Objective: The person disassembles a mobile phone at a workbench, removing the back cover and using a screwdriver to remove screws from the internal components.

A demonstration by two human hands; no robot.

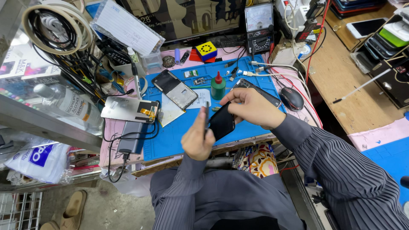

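Observation:
My right hand point(252, 106) grips a black phone point(221, 123) by its upper edge and holds it tilted above the blue work mat point(179, 132). My left hand point(197, 138) is shut on a thin dark tool point(207, 114), which stands upright against the phone's left edge. Both hands hover over the mat's front half, close to my body. What the tool's tip touches is hidden behind the phone.
On the mat lie an opened phone point(174, 90), a green bottle with a red cap point(218, 86) and small parts. A silver panel with an orange flex point(129, 109) and a grey power bank point(132, 137) sit left. A mouse point(292, 98), a multimeter point(260, 27) and cables crowd the back.

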